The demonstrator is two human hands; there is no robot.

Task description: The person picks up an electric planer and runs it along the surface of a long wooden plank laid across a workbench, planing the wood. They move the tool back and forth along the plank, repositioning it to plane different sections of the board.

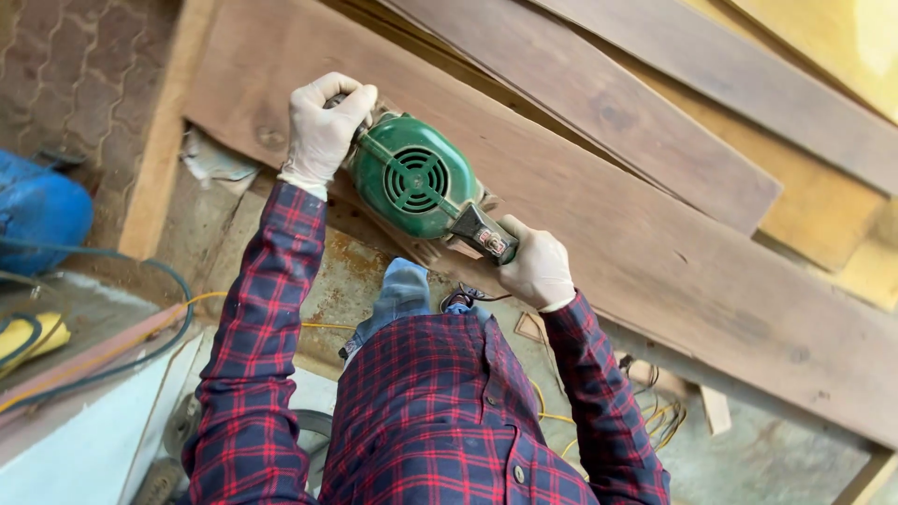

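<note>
Both hands are gloved in white and are clamping a green power tool [416,182] that is sitting at the upper middle of the frame. The left hand [325,126] is curling its grip tight around the tool's front knob, up and left of the round vented motor housing. The right hand [535,266] is wrapping its grip around the dark rear handle, just right of and below the housing, where a small switch is showing. The tool is resting flat on a long brown plank [655,252] that is running diagonally from the upper left down to the lower right of the frame. A second plank [617,112] is lying just above it, parallel, and a third is crossing the upper right corner — paler boards [823,215] are showing between and beyond them.

Red and navy plaid sleeves are reaching up from the bottom centre, with one knee in blue jeans [402,295] showing between the arms. A blue container [37,210] is sitting at the left edge, and dark and yellow cables [140,346] are trailing across the floor at lower left. More yellow wire is lying tangled at lower right, beneath the plank.
</note>
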